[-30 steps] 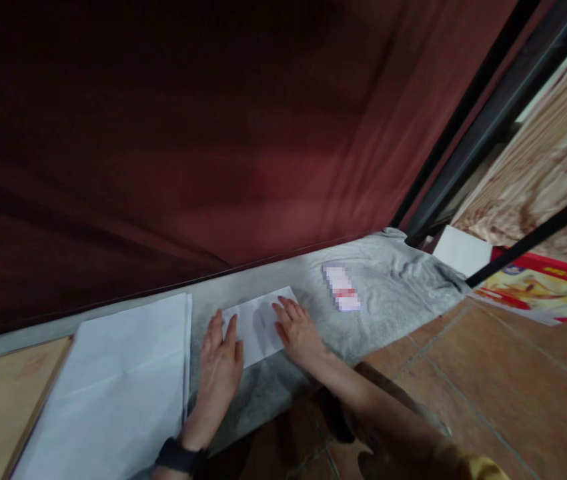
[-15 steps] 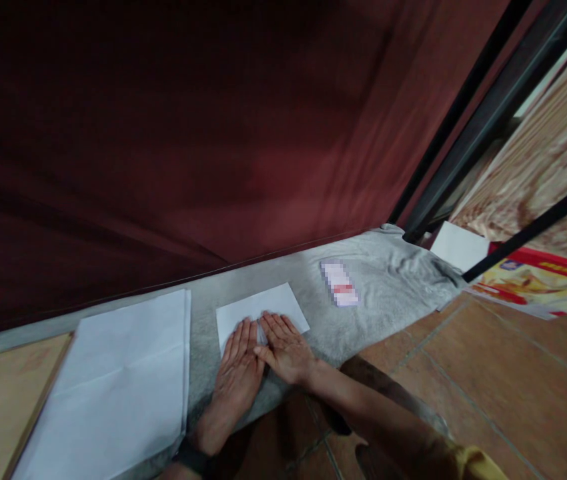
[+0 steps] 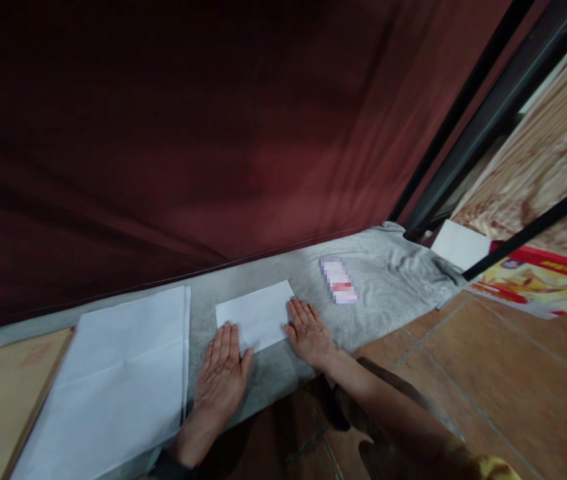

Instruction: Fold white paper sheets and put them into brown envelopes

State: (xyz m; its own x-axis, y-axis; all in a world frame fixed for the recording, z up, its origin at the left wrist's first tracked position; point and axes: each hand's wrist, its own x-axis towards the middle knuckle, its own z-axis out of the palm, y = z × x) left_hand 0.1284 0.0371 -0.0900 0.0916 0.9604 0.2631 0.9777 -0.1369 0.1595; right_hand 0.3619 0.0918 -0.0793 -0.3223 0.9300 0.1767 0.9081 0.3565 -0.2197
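Note:
A small white sheet of paper (image 3: 258, 313), which looks folded, lies flat on the grey cloth (image 3: 263, 383). My left hand (image 3: 222, 373) rests palm down at its near left corner, fingers stretched out and the thumb apart. At the sheet's right edge my right hand (image 3: 309, 333) lies flat, fingertips over the edge and thumb pointing inward. Neither hand grips anything. To the left is a stack of larger white paper sheets (image 3: 118, 380) with a crease across it.
A phone-like object (image 3: 339, 281), blurred by pixels, lies right of the small sheet. A brown cardboard piece (image 3: 8, 393) sits at far left. Behind hangs a dark red curtain (image 3: 263, 167). Black poles (image 3: 443, 140) and a red-yellow printed box (image 3: 538, 280) stand right, over tiled floor (image 3: 488, 373).
My hands were side by side on the middle of the small sheet. They have slid apart, the left toward the left corner and the right toward the right edge.

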